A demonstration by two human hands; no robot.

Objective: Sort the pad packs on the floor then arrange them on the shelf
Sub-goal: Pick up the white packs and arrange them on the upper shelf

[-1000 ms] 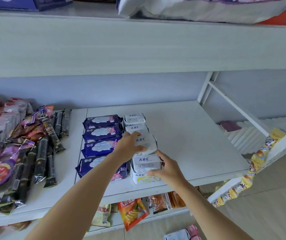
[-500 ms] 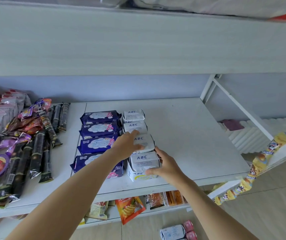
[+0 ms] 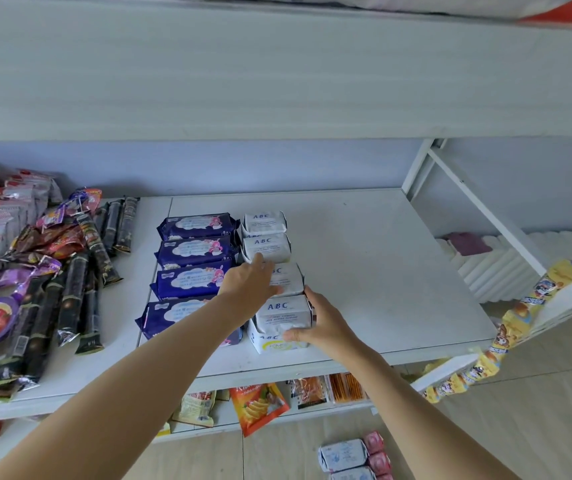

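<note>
On the white shelf [image 3: 381, 271] lie two rows of pad packs: several dark blue packs [image 3: 196, 251] on the left and white ABC packs [image 3: 265, 221] beside them. My left hand [image 3: 250, 282] rests with straight fingers on the third white pack [image 3: 289, 280]. My right hand [image 3: 322, 323] holds the front white pack [image 3: 282, 315], thumb at its front and fingers along its right side. That pack sits on another white pack with a yellow mark [image 3: 270, 342]. More pad packs [image 3: 343, 455], white and pink, lie on the floor at the bottom.
Dark snack sticks [image 3: 70, 292] and bright snack bags [image 3: 18, 230] crowd the shelf's left part. Chip bags [image 3: 258, 407] fill the lower shelf. A yellow sachet strip [image 3: 506, 327] hangs off the right shelf frame. The upper shelf board [image 3: 277, 71] overhangs.
Both hands stay on the white packs. The view has shifted slightly, and more of the floor packs show at the bottom.
</note>
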